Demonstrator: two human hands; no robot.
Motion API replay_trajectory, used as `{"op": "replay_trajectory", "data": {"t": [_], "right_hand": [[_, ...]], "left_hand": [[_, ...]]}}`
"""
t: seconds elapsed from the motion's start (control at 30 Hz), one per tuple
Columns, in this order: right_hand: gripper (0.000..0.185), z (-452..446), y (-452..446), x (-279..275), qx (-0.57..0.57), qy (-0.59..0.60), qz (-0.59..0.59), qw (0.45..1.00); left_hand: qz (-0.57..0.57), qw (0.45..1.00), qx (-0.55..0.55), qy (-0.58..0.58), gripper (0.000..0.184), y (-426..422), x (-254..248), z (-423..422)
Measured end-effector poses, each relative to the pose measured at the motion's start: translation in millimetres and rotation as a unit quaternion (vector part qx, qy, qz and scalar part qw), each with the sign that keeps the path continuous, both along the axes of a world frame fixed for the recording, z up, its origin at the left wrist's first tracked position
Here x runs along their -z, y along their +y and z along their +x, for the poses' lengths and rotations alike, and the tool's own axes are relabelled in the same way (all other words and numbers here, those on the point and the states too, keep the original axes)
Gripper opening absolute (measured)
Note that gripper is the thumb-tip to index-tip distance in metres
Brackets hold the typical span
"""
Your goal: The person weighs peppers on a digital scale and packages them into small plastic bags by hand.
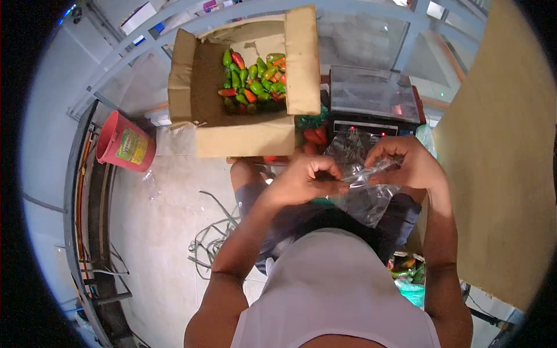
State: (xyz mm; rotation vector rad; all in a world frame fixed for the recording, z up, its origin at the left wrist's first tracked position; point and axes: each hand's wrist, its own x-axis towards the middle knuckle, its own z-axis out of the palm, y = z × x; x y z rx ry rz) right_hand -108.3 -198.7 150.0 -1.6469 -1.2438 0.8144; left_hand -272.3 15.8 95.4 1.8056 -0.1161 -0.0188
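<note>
A clear plastic bag is stretched between my two hands, above my lap. My left hand pinches one side of its edge, thumb and fingers pressed together. The other side is gripped by my right hand, fingers curled over the film. Part of the bag rises above my hands, in front of a black weighing scale with small red lights. Ahead and to the left, an open cardboard box holds green, red and orange peppers.
A pink bucket stands at the left, near a dark metal frame. Green strapping lies loosely coiled on the floor. More red peppers show below the box. A large cardboard sheet rises at the right. Bagged produce sits low by my right side.
</note>
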Motion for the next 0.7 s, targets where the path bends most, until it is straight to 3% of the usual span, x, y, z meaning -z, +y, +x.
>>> {"op": "replay_trajectory", "data": {"t": [0.03, 0.13, 0.23, 0.33, 0.43, 0.53, 0.63, 0.7], "right_hand": [[0.028, 1, 0, 6, -0.004, 0.006, 0.005, 1.000], [0.029, -1, 2, 6, -0.009, -0.005, 0.006, 1.000], [0.028, 1, 2, 8, -0.004, 0.003, 0.014, 1.000], [0.028, 2, 1, 10, -0.002, 0.002, 0.012, 1.000], [0.027, 2, 1, 14, 0.000, 0.030, 0.005, 1.000], [0.027, 6, -1, 17, 0.003, 0.032, 0.001, 0.999], [0.029, 6, 1, 22, 0.002, 0.015, 0.008, 1.000], [0.030, 8, 2, 18, 0.004, 0.003, -0.031, 1.000]], "left_hand": [[-0.035, 0.996, -0.002, -0.079, 0.011, -7, 10, 2], [-0.092, 0.994, -0.018, 0.055, 0.009, -11, 4, -7], [-0.104, 0.990, -0.026, 0.088, 0.008, -12, 7, -11], [-0.099, 0.989, -0.042, 0.103, 0.010, -12, 8, -15], [-0.107, 0.993, -0.052, 0.001, 0.012, -17, 10, -18], [-0.174, 0.981, -0.070, 0.042, 0.010, -14, 14, -26], [-0.070, 0.994, -0.055, 0.061, 0.007, -6, 23, -26], [-0.091, 0.994, -0.052, 0.023, 0.006, -10, 25, -26]]}}
